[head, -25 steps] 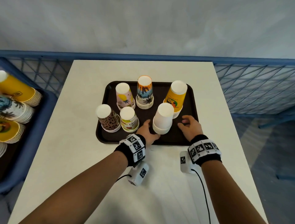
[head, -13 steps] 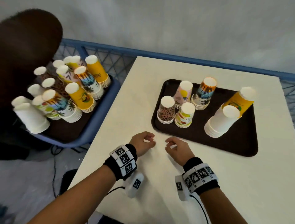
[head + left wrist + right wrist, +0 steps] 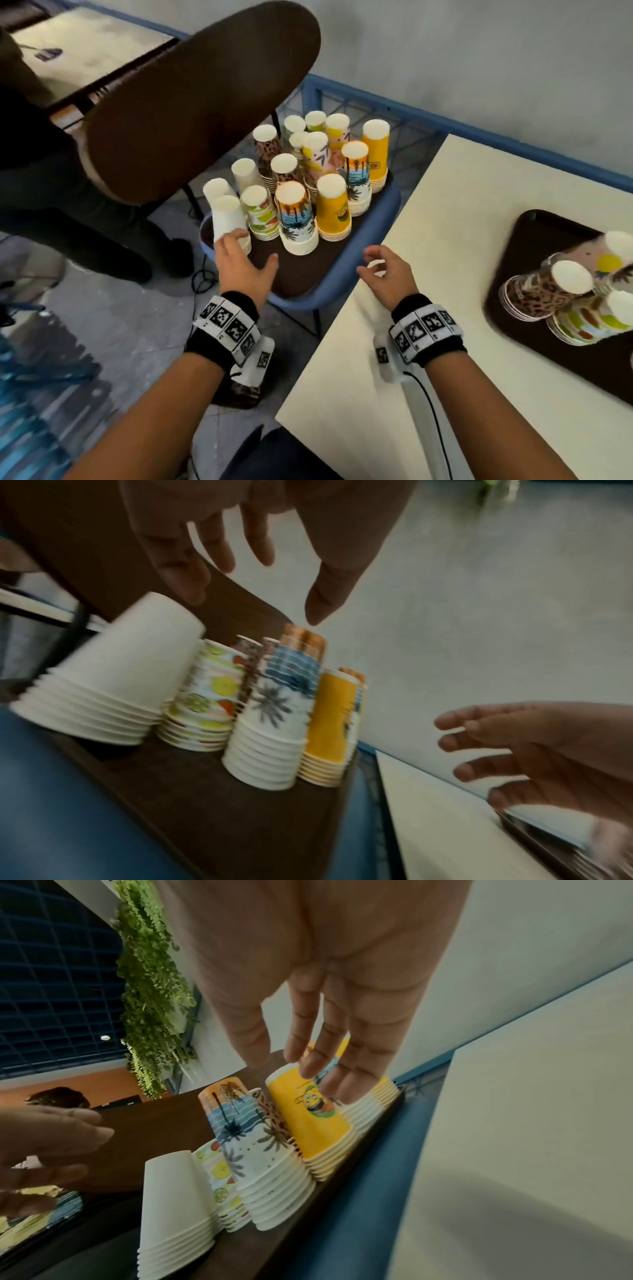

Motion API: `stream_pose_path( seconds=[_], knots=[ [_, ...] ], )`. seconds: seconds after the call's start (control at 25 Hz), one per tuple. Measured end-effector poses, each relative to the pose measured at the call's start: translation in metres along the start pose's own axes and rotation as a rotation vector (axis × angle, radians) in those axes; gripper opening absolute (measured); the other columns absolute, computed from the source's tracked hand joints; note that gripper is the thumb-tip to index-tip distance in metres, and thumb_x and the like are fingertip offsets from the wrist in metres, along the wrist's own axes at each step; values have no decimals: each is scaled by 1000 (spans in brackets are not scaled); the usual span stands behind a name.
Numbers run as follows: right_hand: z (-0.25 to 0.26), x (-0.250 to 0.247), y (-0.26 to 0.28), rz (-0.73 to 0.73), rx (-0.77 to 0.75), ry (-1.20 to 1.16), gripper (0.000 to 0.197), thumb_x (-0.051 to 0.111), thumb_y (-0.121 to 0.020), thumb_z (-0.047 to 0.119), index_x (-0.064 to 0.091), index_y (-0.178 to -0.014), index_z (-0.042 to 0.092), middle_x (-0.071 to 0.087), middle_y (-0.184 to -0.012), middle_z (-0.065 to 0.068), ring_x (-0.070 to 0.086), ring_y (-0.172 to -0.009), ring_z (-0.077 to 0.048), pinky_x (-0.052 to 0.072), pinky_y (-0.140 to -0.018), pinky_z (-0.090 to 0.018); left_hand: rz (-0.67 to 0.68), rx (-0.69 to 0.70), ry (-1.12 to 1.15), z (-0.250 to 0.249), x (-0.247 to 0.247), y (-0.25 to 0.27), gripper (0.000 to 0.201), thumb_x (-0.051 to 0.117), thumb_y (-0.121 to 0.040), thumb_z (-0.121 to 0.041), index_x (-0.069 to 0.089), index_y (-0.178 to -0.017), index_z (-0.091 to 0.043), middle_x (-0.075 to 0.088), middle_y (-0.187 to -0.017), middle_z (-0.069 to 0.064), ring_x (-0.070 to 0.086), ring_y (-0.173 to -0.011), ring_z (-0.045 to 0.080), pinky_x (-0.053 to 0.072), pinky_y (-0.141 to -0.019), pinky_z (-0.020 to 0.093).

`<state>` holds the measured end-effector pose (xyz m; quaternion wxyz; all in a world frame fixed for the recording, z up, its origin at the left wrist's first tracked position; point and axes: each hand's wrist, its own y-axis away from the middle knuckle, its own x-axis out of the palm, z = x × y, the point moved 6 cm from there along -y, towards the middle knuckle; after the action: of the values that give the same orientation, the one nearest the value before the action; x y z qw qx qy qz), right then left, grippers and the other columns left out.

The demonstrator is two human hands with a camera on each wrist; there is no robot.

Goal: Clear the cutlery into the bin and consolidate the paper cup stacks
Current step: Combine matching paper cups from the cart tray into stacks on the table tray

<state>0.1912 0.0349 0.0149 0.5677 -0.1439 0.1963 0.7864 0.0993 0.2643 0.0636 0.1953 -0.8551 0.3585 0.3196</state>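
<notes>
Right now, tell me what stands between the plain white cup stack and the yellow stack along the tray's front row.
In the left wrist view: the fruit-print stack, then the palm-tree stack, between the white stack and the yellow stack.

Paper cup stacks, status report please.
Left hand and right hand open, holding nothing. Plain white paper cup stack by left fingertips, contact unclear. Nothing between.

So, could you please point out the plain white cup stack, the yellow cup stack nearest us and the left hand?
plain white cup stack (image 3: 227, 219): head view, side wall of its top cup.
yellow cup stack (image 3: 333, 209): head view, side of its top cup.
left hand (image 3: 241, 265): head view, back of the hand.
</notes>
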Motion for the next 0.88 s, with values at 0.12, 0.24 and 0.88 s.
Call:
stream_pose_path(
  seconds=[0.12,0.24,0.88],
  knots=[
    [33,32,-22,-6,-78,6,44,70,-77,9,54,-118,5,59,-112,-8,53,-97,-21,40,-82,-20,-82,-163,39,33,-17,-41,81,77,-67,-18,33,-133,-4,35,-135,21,36,-126,36,31,-107,41],
    [66,57,-38,-22,-149,10,65,72,-76,14,42,-132,9,48,-137,-10,46,-123,-23,40,-99,-33,-54,-266,89,57,-12,-74,96,78,-66,-25,20,-142,-12,27,-145,17,32,-133,34,28,-111,43],
    [29,158,-90,273,121,62,98,86,-46,35,36,-129,25,55,-131,-1,51,-122,-20,41,-106,-39,325,-308,133,104,40,-96,82,81,-65,-20,38,-134,-10,50,-135,12,48,-124,31,42,-94,39]
  ],
)
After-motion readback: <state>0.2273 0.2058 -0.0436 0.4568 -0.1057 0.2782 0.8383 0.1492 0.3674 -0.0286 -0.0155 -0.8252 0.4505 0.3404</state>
